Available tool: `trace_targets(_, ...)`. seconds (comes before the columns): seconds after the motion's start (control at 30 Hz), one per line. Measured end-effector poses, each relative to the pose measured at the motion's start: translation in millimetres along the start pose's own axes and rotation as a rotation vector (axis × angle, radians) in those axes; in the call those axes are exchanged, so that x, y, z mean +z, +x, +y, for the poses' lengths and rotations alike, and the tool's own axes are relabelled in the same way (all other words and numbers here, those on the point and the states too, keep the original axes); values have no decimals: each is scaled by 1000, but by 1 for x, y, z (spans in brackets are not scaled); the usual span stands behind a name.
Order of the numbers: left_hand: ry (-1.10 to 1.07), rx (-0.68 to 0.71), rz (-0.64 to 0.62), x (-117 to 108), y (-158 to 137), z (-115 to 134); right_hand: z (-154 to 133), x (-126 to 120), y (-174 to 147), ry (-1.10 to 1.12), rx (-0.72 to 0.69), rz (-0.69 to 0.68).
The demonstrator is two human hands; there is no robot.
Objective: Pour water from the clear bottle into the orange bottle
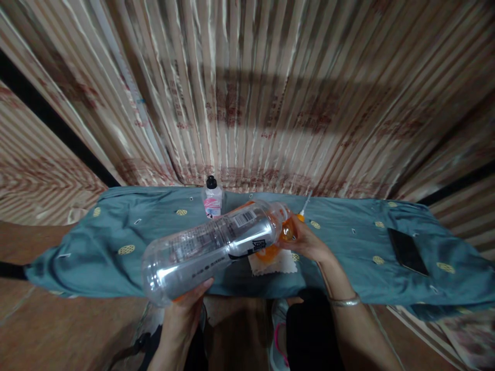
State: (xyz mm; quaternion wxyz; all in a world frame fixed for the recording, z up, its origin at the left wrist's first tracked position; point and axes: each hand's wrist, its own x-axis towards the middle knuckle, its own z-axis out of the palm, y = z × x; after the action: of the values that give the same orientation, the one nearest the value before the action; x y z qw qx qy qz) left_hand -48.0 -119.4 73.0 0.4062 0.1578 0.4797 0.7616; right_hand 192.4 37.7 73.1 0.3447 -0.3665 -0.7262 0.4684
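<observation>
A large clear plastic bottle (pixel 209 247) with printed text and a barcode is held tilted over the table, its neck pointing right and a little up. My left hand (pixel 185 301) grips it from below near the base. At the neck end, my right hand (pixel 305 241) is closed around an orange see-through piece (pixel 286 230), close against the bottle's mouth; its full shape is hidden. Under the bottle, a second orange see-through patch (pixel 268 253) shows above a white scalloped cloth (pixel 276 265). Behind my right hand is an orange-and-white nozzle with a thin tube (pixel 305 206).
A small clear bottle with a black cap and pink label (pixel 212 198) stands at the table's back edge. A dark phone (pixel 407 251) lies on the right of the green patterned tablecloth (pixel 344 268). A striped curtain (pixel 247 103) hangs right behind the table.
</observation>
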Motion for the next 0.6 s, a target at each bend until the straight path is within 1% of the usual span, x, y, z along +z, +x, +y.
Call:
trace_targets(0.07, -26, -29, 0, 1, -2, 0, 1, 0, 0, 7, 5, 0)
trace_targets(0.2, -31, -31, 3, 1, -3, -1, 4, 0, -1, 18, 32, 23)
trace_targets(0.33, -24, -97, -5, -10, 2, -3, 4, 0, 0, 30, 27, 17)
trace_targets(0.43, -37, -142, 12, -16, 5, -3, 2, 0, 0, 32, 36, 15)
trace_targets(0.6, -70, -99, 30, -8, -1, -1, 3, 0, -1, 2, 44, 7)
